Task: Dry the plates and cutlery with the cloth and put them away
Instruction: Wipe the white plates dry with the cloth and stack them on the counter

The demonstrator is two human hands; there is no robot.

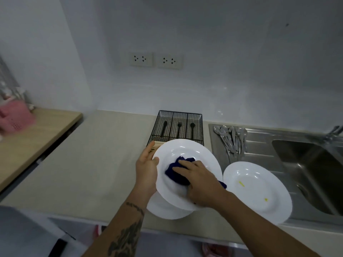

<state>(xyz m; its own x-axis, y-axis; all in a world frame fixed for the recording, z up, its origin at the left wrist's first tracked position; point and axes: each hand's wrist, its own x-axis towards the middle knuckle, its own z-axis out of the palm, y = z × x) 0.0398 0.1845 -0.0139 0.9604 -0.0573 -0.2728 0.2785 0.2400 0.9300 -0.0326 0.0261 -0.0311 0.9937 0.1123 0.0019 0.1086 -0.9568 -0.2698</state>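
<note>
Two wall sockets (155, 60); pink basket (15, 115) on wooden shelf (42, 130).

Lower plate (163, 210) mostly hidden under held plate (187, 156) — pink basket (16, 115) blurred, cut by left edge.

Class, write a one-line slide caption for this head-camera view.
Left hand holds a white plate while right hand wipes it with a blue cloth.
</note>
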